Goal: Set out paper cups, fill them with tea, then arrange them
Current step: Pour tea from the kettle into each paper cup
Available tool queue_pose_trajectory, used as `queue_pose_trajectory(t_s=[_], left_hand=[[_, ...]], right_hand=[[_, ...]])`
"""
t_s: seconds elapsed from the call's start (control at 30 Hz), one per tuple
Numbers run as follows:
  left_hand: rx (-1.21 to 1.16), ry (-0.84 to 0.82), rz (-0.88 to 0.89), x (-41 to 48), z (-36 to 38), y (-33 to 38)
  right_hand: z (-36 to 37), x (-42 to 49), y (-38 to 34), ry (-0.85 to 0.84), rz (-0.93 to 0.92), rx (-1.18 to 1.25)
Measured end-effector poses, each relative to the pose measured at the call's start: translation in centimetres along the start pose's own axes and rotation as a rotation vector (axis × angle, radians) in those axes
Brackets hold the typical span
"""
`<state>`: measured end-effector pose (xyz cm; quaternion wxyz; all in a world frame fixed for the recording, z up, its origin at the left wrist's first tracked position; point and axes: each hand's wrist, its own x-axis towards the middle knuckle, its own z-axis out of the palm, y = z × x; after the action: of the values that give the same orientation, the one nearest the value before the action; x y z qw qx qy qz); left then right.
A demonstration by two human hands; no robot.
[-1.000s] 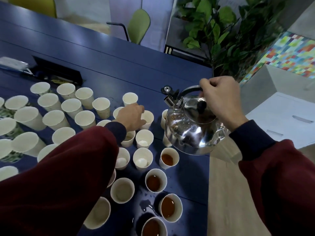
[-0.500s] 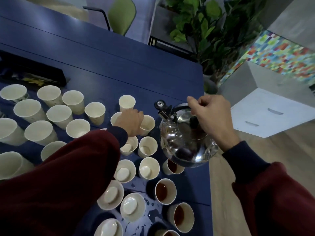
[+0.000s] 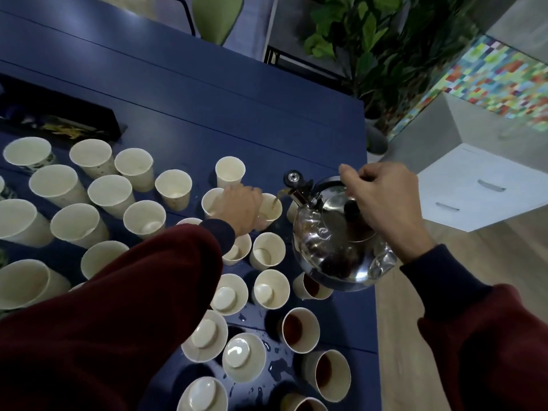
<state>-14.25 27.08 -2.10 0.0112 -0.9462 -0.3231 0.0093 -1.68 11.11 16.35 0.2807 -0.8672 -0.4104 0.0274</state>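
Observation:
Several white paper cups stand on the dark blue table [image 3: 207, 93]. My right hand [image 3: 382, 200] grips the handle of a shiny steel kettle [image 3: 335, 244], tilted left. A thin stream of brown tea runs from its spout [image 3: 295, 192] into a paper cup [image 3: 271, 207]. My left hand [image 3: 237, 210] holds that cup by its side. Three cups along the right edge hold dark tea, one of them the filled cup [image 3: 299, 329]. The cups to the left, such as the empty cup [image 3: 173, 188], hold no tea.
Spilled drops wet the table [image 3: 275, 366] among the near cups. A black box [image 3: 59, 126] lies at the far left. A green chair [image 3: 218, 16] and a leafy plant [image 3: 370, 40] stand behind the table. A white drawer unit [image 3: 480, 188] stands on the floor at right.
The view has shifted, so the cups sit lower in frame. The kettle has tipped further left and tea now runs from the spout into the cup under my left hand.

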Motion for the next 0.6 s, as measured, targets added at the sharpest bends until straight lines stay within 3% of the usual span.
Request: queue_pose_trajectory(t_s=[0.6], left_hand=[[-0.109, -0.008, -0.043, 0.0, -0.5, -0.1]], right_hand=[[0.1, 1.0, 1.1, -0.044, 0.031, -0.045]])
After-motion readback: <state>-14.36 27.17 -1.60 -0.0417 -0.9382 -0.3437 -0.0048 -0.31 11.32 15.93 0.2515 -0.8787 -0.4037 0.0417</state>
